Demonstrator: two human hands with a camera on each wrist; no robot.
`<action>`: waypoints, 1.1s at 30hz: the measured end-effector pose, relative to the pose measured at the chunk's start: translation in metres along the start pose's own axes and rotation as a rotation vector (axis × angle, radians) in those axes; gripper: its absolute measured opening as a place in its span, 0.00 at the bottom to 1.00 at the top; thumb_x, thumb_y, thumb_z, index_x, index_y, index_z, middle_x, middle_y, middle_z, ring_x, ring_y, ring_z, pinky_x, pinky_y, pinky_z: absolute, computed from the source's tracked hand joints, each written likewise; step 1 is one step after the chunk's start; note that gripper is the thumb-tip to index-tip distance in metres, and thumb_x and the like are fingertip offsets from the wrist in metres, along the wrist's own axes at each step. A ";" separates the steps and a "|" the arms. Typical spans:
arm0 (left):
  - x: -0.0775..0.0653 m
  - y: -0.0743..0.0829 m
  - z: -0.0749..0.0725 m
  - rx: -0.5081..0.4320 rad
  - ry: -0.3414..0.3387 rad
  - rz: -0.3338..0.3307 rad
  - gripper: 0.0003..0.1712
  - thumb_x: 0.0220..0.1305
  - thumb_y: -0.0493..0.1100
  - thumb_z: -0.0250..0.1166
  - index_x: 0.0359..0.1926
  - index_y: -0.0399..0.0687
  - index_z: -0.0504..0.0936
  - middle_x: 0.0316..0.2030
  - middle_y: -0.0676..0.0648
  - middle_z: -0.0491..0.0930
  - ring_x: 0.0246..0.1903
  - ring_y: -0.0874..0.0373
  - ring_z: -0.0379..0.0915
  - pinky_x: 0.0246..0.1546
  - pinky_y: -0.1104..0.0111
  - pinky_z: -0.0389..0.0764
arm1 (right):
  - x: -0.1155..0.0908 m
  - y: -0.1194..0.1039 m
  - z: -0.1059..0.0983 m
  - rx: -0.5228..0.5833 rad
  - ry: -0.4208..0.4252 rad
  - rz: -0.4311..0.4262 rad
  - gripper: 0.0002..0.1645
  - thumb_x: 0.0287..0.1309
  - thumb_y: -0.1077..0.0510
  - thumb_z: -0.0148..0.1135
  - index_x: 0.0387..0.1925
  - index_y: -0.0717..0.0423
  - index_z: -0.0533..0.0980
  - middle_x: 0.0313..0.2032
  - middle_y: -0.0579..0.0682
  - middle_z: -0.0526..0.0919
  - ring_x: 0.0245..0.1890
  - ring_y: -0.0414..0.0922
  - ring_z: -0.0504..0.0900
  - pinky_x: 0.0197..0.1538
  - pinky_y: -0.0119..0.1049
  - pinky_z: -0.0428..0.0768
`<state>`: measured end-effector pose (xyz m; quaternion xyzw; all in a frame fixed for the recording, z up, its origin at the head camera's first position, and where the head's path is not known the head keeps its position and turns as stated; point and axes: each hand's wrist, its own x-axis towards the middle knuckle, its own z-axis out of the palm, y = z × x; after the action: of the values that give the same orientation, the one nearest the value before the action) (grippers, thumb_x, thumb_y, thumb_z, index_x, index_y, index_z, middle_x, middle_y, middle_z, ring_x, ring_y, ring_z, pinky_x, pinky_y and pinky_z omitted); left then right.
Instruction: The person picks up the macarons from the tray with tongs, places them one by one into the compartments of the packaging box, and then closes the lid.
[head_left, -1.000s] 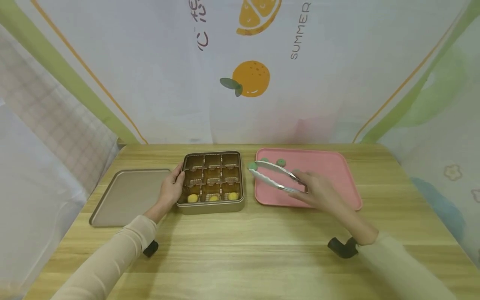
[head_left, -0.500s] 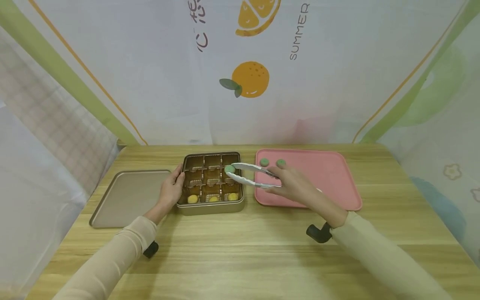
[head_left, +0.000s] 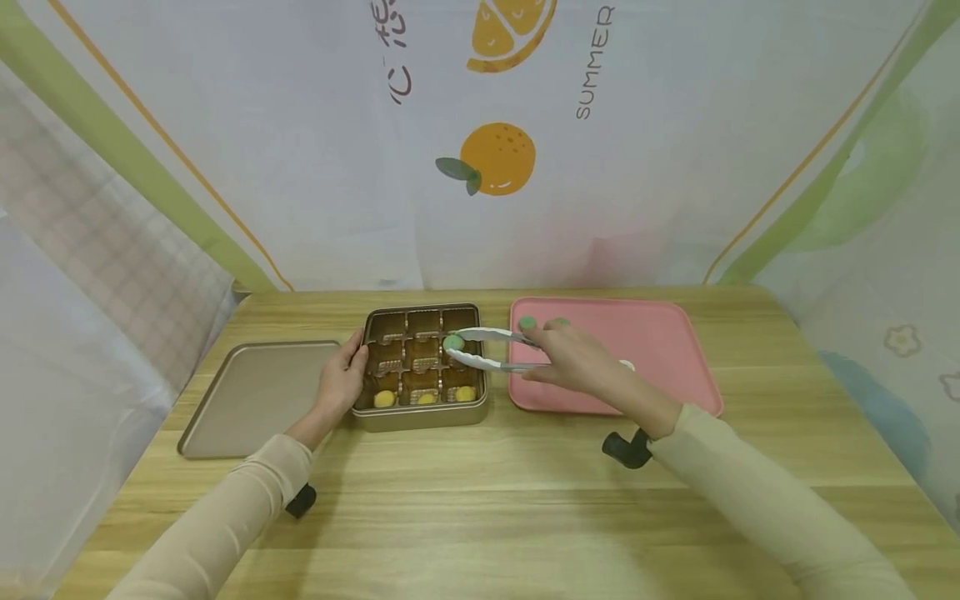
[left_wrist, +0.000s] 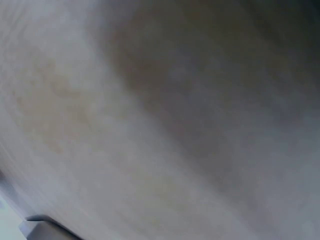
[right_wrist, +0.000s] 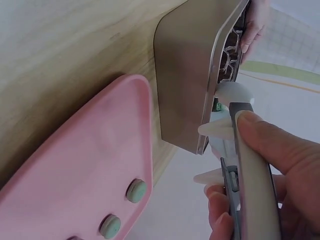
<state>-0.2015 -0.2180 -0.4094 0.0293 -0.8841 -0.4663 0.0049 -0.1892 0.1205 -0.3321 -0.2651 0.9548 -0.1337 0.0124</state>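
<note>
My right hand [head_left: 573, 357] grips a pair of tongs [head_left: 487, 364] with pale scalloped tips. Between those tips sits a round green piece like a small cookie [head_left: 453, 342], over the right-hand middle compartment of a square metal tin [head_left: 420, 417]. Brown plastic dividers split the tin into several compartments, and yellow round pieces [head_left: 385, 398] lie in its front row. My left hand [head_left: 341, 385] holds the tin's left side, thumb at the rim. In the right wrist view, the thumb [right_wrist: 260, 132] presses along the tongs' handle. The left wrist view is a blur.
A pink tray [head_left: 660, 358] lies right of the tin, with green pieces [right_wrist: 136, 191] near its far left corner and a white piece [head_left: 627, 365] partly behind the right wrist. Left of the tin rests a flat metal lid [head_left: 262, 400]. A printed cloth hangs behind the table.
My right hand has moved left, carrying the green piece in the tongs from the pink tray's edge to over the tin. The left hand stays at the tin's side.
</note>
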 end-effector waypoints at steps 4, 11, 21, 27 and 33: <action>-0.001 0.000 0.000 -0.003 -0.004 -0.001 0.29 0.76 0.45 0.40 0.73 0.41 0.49 0.72 0.42 0.48 0.71 0.45 0.42 0.71 0.55 0.50 | 0.001 -0.002 0.000 -0.004 -0.011 0.015 0.32 0.47 0.49 0.73 0.52 0.54 0.71 0.36 0.56 0.78 0.33 0.48 0.73 0.24 0.34 0.73; -0.001 0.000 0.000 0.007 0.010 0.006 0.29 0.76 0.44 0.41 0.72 0.41 0.50 0.72 0.41 0.49 0.71 0.45 0.44 0.71 0.55 0.51 | 0.001 -0.002 0.002 0.001 -0.026 0.053 0.34 0.48 0.48 0.72 0.55 0.52 0.70 0.38 0.56 0.77 0.33 0.48 0.72 0.20 0.33 0.71; 0.000 -0.001 0.000 0.008 0.004 0.003 0.29 0.76 0.44 0.40 0.72 0.41 0.50 0.72 0.41 0.49 0.71 0.44 0.43 0.71 0.55 0.50 | -0.001 -0.002 0.005 -0.002 -0.024 0.088 0.38 0.49 0.45 0.71 0.61 0.50 0.69 0.39 0.55 0.76 0.33 0.47 0.70 0.17 0.33 0.69; 0.000 -0.002 0.001 0.001 0.010 0.009 0.28 0.76 0.43 0.40 0.72 0.40 0.50 0.72 0.41 0.50 0.71 0.44 0.44 0.71 0.56 0.51 | -0.005 0.002 0.012 0.018 0.020 0.078 0.38 0.48 0.44 0.71 0.61 0.49 0.72 0.38 0.53 0.76 0.30 0.45 0.68 0.21 0.35 0.67; 0.000 -0.002 0.001 0.004 0.018 0.014 0.28 0.76 0.43 0.41 0.72 0.40 0.51 0.71 0.41 0.50 0.71 0.44 0.45 0.71 0.55 0.51 | -0.017 0.015 0.020 0.094 0.149 -0.014 0.29 0.46 0.49 0.73 0.50 0.55 0.77 0.40 0.54 0.78 0.31 0.47 0.79 0.29 0.40 0.77</action>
<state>-0.2010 -0.2184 -0.4112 0.0271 -0.8852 -0.4641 0.0160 -0.1803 0.1370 -0.3563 -0.2602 0.9439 -0.1976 -0.0470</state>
